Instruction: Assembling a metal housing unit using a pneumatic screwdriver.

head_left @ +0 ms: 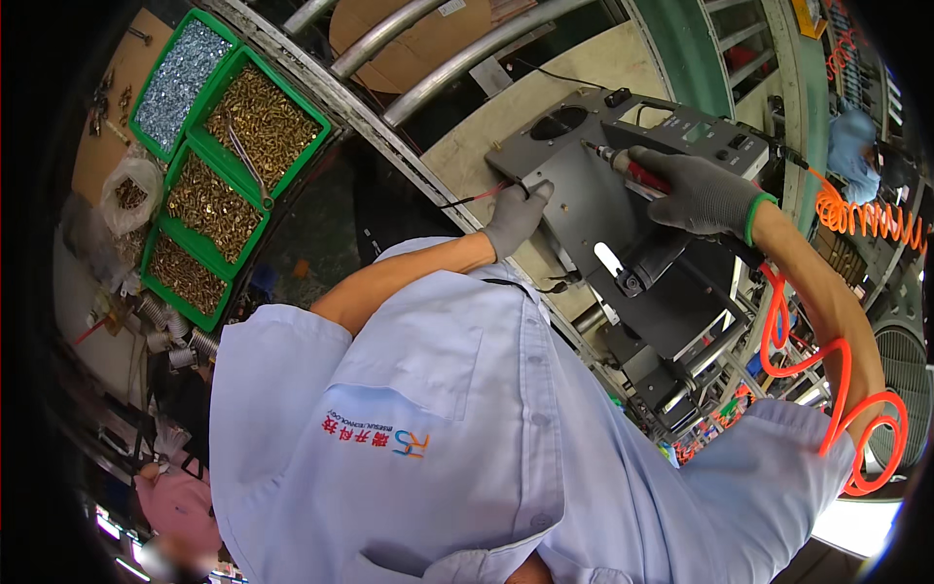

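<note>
My right hand [705,193], in a grey glove with a green cuff, is wrapped round a red power screwdriver [646,177]. The driver's metal nose points at the dark grey metal housing [593,209], near its upper part; I cannot tell whether the bit touches it. My left hand [516,219], also gloved, is closed at the housing's left edge, its fingertips on the corner. Whether it also pinches something small is hidden. A thin red and black wire [484,196] runs beside that hand to the housing. A black bracket with a knob [632,282] stands out from the housing's lower part.
Green bins [309,156] of brass-coloured and silvery small fasteners stand at the left, with a wrench [243,161] lying across one. Metal roller bars [428,88] lie beyond. A red coiled hose [778,331] loops round my right arm; an orange coiled cord [856,214] hangs at the right.
</note>
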### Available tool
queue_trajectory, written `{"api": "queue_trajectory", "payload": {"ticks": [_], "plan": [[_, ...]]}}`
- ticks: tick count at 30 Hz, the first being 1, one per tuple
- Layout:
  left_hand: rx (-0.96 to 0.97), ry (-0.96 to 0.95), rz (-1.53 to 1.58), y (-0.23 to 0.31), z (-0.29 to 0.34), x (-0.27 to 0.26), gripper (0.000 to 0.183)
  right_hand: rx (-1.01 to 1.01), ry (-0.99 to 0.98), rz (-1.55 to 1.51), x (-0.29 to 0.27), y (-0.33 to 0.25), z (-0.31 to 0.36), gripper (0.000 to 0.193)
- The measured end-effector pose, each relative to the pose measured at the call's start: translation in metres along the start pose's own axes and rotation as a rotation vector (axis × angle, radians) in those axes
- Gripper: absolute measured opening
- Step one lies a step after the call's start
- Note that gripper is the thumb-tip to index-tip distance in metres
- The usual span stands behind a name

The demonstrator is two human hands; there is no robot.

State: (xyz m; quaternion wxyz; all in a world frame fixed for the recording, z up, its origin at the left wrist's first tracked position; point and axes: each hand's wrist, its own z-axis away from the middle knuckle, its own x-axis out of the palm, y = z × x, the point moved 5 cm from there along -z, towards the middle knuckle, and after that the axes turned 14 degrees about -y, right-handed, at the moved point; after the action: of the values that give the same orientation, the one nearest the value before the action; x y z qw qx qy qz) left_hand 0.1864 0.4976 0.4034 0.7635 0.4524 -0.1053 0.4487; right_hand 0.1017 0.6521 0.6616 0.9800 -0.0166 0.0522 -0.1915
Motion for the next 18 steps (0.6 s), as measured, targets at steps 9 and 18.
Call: {"api": "queue_trajectory", "payload": {"ticks": [9,18], "plan": [[-0.089,-0.006,-0.031,0.000,0.001,-0.002,0.035,-0.018,0.012,-0.073,-0.005,-0.005,0.002,0.046],[-0.045,0.011,-0.046,0.005,0.002,-0.001,0.036,-0.005,0.008,-0.077,-0.008,0.000,-0.004,0.050]]}}
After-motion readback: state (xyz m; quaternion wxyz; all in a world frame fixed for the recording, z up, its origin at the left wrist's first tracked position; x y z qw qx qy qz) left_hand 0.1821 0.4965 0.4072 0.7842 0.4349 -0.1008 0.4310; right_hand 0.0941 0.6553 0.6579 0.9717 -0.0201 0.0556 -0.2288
